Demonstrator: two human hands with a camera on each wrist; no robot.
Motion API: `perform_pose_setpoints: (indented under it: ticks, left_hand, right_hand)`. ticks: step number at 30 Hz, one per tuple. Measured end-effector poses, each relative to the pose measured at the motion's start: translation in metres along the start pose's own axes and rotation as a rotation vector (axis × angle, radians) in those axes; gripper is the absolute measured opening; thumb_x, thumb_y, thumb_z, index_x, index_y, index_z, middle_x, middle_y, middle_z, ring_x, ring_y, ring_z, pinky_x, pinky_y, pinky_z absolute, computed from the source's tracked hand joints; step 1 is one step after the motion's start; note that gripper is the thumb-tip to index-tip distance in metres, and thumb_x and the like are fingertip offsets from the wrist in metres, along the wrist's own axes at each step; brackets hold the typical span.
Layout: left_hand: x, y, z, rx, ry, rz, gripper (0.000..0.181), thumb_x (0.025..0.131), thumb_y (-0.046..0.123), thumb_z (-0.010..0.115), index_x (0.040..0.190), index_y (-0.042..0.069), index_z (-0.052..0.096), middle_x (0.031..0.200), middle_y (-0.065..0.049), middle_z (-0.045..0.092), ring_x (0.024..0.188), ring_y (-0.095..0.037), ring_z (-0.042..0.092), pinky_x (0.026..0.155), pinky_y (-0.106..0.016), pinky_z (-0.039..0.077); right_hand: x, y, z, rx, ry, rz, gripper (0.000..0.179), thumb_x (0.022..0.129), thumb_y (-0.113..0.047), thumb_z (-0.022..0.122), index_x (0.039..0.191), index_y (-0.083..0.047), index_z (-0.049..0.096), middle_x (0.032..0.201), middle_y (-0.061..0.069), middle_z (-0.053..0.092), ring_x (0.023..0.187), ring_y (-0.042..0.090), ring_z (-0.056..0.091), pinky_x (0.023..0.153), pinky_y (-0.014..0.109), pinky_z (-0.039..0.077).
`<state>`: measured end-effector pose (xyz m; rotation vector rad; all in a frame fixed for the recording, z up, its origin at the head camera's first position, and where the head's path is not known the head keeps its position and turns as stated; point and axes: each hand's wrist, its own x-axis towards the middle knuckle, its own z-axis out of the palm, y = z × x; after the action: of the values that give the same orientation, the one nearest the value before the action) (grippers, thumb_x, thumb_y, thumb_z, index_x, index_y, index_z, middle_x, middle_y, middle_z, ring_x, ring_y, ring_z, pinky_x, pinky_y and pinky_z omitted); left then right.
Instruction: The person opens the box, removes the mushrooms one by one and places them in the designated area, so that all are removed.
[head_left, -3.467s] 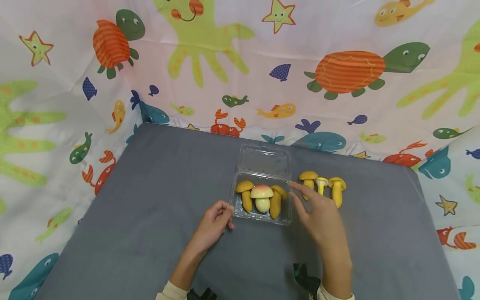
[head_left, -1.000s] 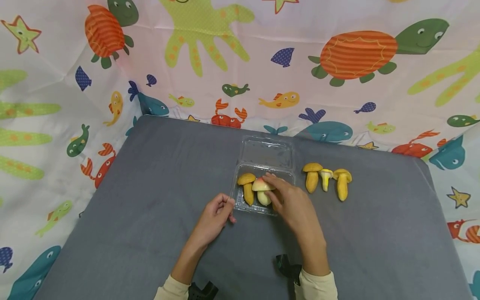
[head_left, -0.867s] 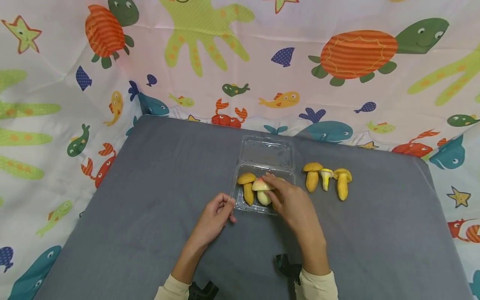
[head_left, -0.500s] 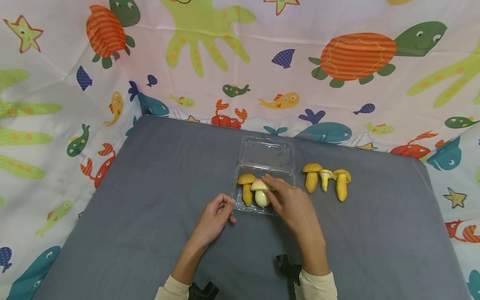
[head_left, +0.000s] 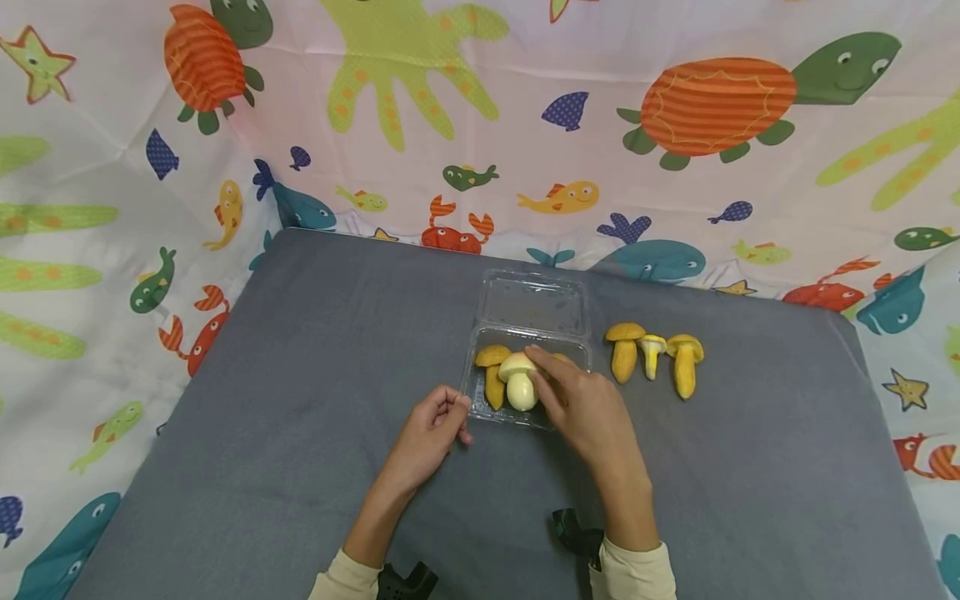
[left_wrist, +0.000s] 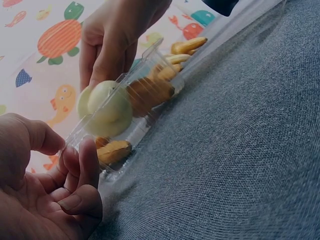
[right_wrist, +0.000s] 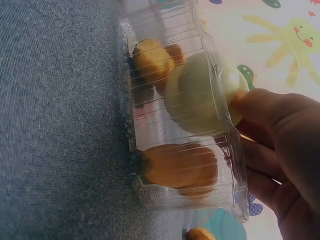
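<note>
A clear plastic clamshell box (head_left: pixel 534 304) lies with its lid folded back. My left hand (head_left: pixel 431 433) pinches its near left rim between thumb and fingers. Inside, my right hand (head_left: pixel 592 412) grips the cap of a pale mushroom (head_left: pixel 521 390) with thumb and fingertips; the mushroom leans with its thick white stem toward me. A yellow-brown mushroom (head_left: pixel 492 358) lies left of it in the box. On the right side, another brown mushroom (right_wrist: pixel 180 165) shows through the box wall in the right wrist view, mostly hidden by my hand in the head view.
Right of the box, on the grey cloth (head_left: pixel 315 350), lie three more mushrooms: one brown (head_left: pixel 623 350), a small yellow one (head_left: pixel 652 354) and another brown one (head_left: pixel 684 367). A white curtain with sea animals (head_left: pixel 450 100) hangs behind and beside the table.
My right hand has come from the box's right edge onto the pale mushroom. Over the last second the mushroom has shifted slightly left and tipped stem-forward. My left hand stays at the rim.
</note>
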<state>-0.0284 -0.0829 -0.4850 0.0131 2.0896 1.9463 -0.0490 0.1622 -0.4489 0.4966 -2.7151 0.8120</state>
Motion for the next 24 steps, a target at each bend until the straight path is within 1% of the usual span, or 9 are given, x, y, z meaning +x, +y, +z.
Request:
perform_pose_setpoints:
  ticks: [2, 4, 9, 11, 13, 15, 18, 21, 24]
  left_hand:
    - [0.000, 0.000, 0.000, 0.000, 0.004, 0.000, 0.025, 0.110, 0.028, 0.060, 0.102, 0.004, 0.063, 0.081, -0.010, 0.061, 0.075, -0.029, 0.071, 0.060, -0.025, 0.044]
    - [0.000, 0.000, -0.001, -0.002, 0.005, -0.003, 0.025, 0.110, 0.028, 0.060, 0.102, 0.005, 0.063, 0.081, -0.010, 0.061, 0.075, -0.028, 0.071, 0.060, -0.025, 0.045]
    - [0.000, 0.000, -0.001, 0.001, -0.001, -0.005, 0.027, 0.111, 0.029, 0.060, 0.103, 0.004, 0.063, 0.082, -0.011, 0.061, 0.075, -0.027, 0.071, 0.062, -0.026, 0.046]
    - [0.000, 0.001, 0.000, -0.005, 0.000, -0.004, 0.027, 0.111, 0.029, 0.060, 0.104, 0.003, 0.063, 0.082, -0.011, 0.061, 0.075, -0.027, 0.071, 0.061, -0.026, 0.045]
    - [0.000, 0.003, 0.000, -0.009, 0.003, -0.005, 0.026, 0.110, 0.029, 0.061, 0.103, 0.003, 0.063, 0.081, -0.010, 0.061, 0.075, -0.027, 0.071, 0.061, -0.025, 0.045]
    - [0.001, 0.003, 0.001, -0.008, 0.004, -0.005, 0.026, 0.110, 0.028, 0.061, 0.103, 0.004, 0.063, 0.081, -0.010, 0.061, 0.074, -0.028, 0.071, 0.060, -0.025, 0.045]
    - [0.001, 0.003, 0.001, -0.006, 0.006, -0.007, 0.024, 0.110, 0.027, 0.061, 0.102, 0.004, 0.063, 0.081, -0.010, 0.061, 0.074, -0.027, 0.071, 0.060, -0.025, 0.045]
    - [0.002, 0.002, 0.001, -0.006, 0.011, -0.009, 0.022, 0.111, 0.025, 0.060, 0.103, 0.004, 0.063, 0.081, -0.009, 0.061, 0.074, -0.025, 0.070, 0.060, -0.025, 0.046]
    - [0.002, 0.001, 0.002, -0.007, 0.014, -0.011, 0.022, 0.111, 0.023, 0.060, 0.103, 0.003, 0.063, 0.081, -0.008, 0.060, 0.073, -0.024, 0.070, 0.060, -0.024, 0.046]
  right_hand:
    - [0.001, -0.001, 0.000, 0.008, 0.007, -0.008, 0.036, 0.103, -0.021, 0.072, 0.139, -0.016, 0.071, 0.095, 0.001, 0.075, 0.049, 0.004, 0.038, 0.054, 0.032, 0.043]
    - [0.001, -0.001, -0.001, 0.015, 0.011, -0.004, 0.036, 0.103, -0.021, 0.072, 0.139, -0.016, 0.070, 0.084, -0.001, 0.071, 0.048, 0.003, 0.035, 0.053, 0.030, 0.041]
    - [0.001, -0.002, -0.005, 0.026, 0.021, 0.027, 0.038, 0.104, -0.022, 0.072, 0.141, -0.018, 0.069, 0.061, -0.008, 0.048, 0.047, 0.004, 0.033, 0.050, 0.029, 0.035]
    - [0.001, -0.002, -0.006, 0.031, 0.029, 0.033, 0.038, 0.104, -0.022, 0.072, 0.141, -0.019, 0.069, 0.063, -0.007, 0.053, 0.047, 0.005, 0.034, 0.051, 0.029, 0.036]
    - [0.002, -0.002, -0.007, 0.037, 0.038, 0.034, 0.038, 0.104, -0.021, 0.072, 0.141, -0.019, 0.069, 0.073, -0.002, 0.066, 0.048, 0.005, 0.036, 0.052, 0.030, 0.038]
    - [0.002, -0.001, -0.008, 0.042, 0.053, 0.032, 0.038, 0.103, -0.021, 0.073, 0.141, -0.018, 0.070, 0.090, 0.004, 0.077, 0.049, 0.007, 0.039, 0.054, 0.032, 0.041]
    - [0.002, 0.001, -0.010, 0.043, 0.079, 0.028, 0.038, 0.102, -0.020, 0.074, 0.140, -0.017, 0.070, 0.107, 0.009, 0.080, 0.051, 0.009, 0.043, 0.057, 0.035, 0.046]
    - [0.002, 0.002, -0.012, 0.046, 0.098, 0.027, 0.038, 0.101, -0.019, 0.075, 0.140, -0.018, 0.070, 0.109, 0.010, 0.080, 0.050, 0.009, 0.041, 0.056, 0.036, 0.046]
    - [0.002, 0.004, -0.014, 0.044, 0.113, 0.034, 0.039, 0.102, -0.019, 0.075, 0.140, -0.019, 0.070, 0.115, 0.009, 0.079, 0.046, 0.007, 0.037, 0.052, 0.032, 0.043]
